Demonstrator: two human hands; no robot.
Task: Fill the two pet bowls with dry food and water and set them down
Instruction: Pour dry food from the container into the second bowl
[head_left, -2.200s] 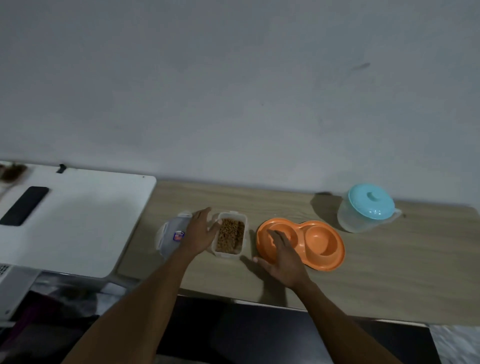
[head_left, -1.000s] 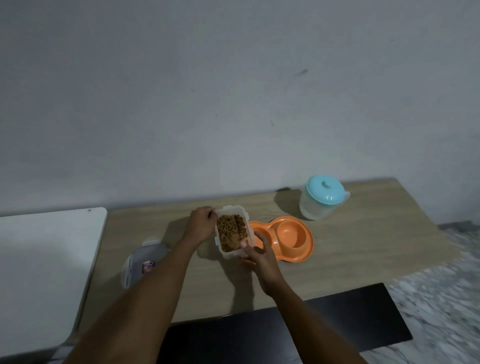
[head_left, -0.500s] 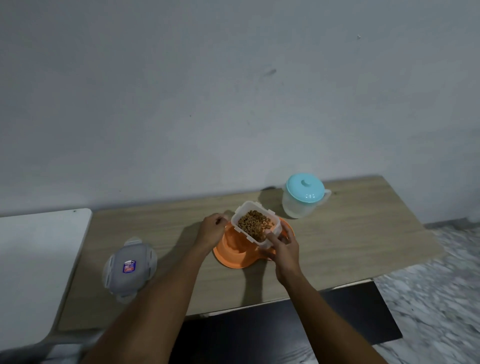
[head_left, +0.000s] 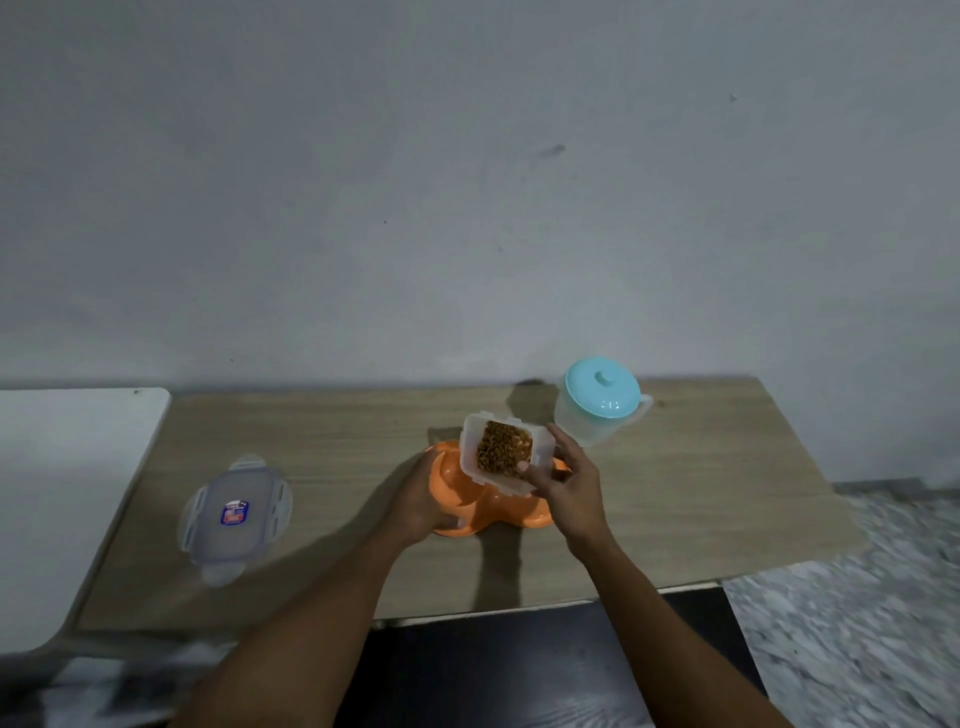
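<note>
The food container (head_left: 503, 457), off the tabletop (head_left: 337, 467) a second ago, now tilts over the orange double bowl (head_left: 457, 512), right hand (head_left: 569, 488) in a clamped grip on it; left hand (head_left: 418, 501) grips the bowl's rim. Pouring looks imminent; the water jug (head_left: 597, 402) waits.

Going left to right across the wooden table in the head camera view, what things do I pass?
White table → clear snap-lock lid → left hand → orange double pet bowl → right hand → lidded water jug.
</note>
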